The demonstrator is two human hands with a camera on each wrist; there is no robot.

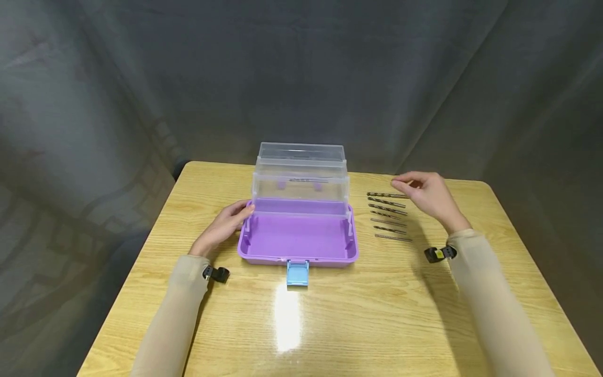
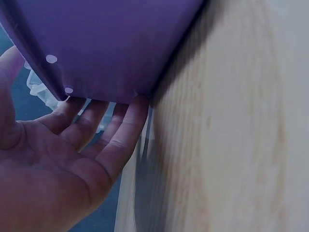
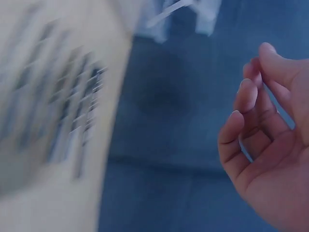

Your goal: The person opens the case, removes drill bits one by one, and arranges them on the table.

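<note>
Left hand (image 1: 225, 224), fingers straight, braces the open purple plastic box (image 1: 298, 246). Right hand (image 1: 430, 196), loosely curled and empty, hovers over thin, rigid, probably slippery steel drill bits (image 1: 387, 215); pinch mid-shank.

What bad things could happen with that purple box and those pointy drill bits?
The drill bits lie loose in a row and are round, so the right hand just above them might nudge them and send them rolling across the table. The open purple toolbox has stacked clear trays; the left hand only rests flat against its side, so it might slide.
</note>
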